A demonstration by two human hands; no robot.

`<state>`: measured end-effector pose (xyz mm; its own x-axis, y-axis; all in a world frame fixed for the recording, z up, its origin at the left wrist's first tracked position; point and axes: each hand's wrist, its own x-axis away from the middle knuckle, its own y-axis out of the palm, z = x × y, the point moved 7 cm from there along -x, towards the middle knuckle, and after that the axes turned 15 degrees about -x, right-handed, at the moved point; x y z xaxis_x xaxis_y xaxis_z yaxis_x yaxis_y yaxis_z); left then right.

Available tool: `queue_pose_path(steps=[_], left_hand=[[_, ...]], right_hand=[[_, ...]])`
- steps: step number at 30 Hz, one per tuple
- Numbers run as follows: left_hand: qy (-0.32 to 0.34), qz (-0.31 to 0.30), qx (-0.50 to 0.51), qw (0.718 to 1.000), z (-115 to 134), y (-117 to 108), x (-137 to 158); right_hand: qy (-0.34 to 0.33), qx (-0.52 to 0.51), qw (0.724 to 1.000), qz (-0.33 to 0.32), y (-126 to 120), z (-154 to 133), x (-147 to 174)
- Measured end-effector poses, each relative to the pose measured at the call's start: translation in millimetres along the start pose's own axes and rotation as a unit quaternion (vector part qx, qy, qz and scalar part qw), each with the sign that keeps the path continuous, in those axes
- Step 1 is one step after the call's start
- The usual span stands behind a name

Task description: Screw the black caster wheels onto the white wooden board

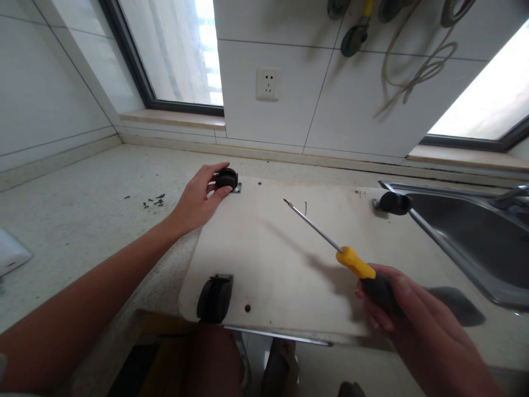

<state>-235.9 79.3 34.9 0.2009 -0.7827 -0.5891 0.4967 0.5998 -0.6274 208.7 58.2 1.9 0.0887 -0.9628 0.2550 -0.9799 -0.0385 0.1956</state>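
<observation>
My left hand [202, 196] is closed around a black caster wheel [227, 178] at the far left corner of a pale board [285, 259]. A bit of the caster's metal plate shows against the board. My right hand [397, 303] grips a screwdriver [355, 262] with a yellow and black handle. Its tip points up and left, above the board, apart from the caster. Another black caster [216, 298] sits at the near left corner, and one more [394, 203] at the far right. Behind my right hand is a dark flat shape [457, 306], partly hidden.
Several small screws [157, 201] lie on the speckled counter [95, 220] left of the board. A steel sink [475, 237] borders it on the right. A white object [12, 253] stands at the left edge. The tiled wall has a socket [269, 84] and hanging cords [425, 71].
</observation>
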Motion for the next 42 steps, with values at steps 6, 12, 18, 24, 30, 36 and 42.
queue_pose_path(steps=[6,12,18,24,30,36,42], left_hand=[[0.036,0.030,-0.014,0.999,2,5,3],[0.048,0.031,-0.033,0.998,7,6,4],[0.065,0.037,-0.052,0.996,12,4,5],[0.068,0.031,-0.040,0.996,11,8,5],[0.074,0.038,-0.048,0.995,13,8,5],[0.068,0.034,-0.041,0.996,12,9,5],[0.068,0.033,-0.039,0.996,12,9,5]], right_hand=[[-0.120,0.162,0.979,-0.030,3,-25,-14],[-0.244,0.235,0.937,-0.085,49,-74,-45],[-0.283,0.295,0.902,-0.140,106,-100,-61],[-0.292,0.319,0.886,-0.169,125,-103,-67],[-0.308,0.361,0.863,-0.173,138,-109,-62],[-0.298,0.378,0.862,-0.159,141,-110,-63],[-0.318,0.397,0.846,-0.159,148,-120,-63]])
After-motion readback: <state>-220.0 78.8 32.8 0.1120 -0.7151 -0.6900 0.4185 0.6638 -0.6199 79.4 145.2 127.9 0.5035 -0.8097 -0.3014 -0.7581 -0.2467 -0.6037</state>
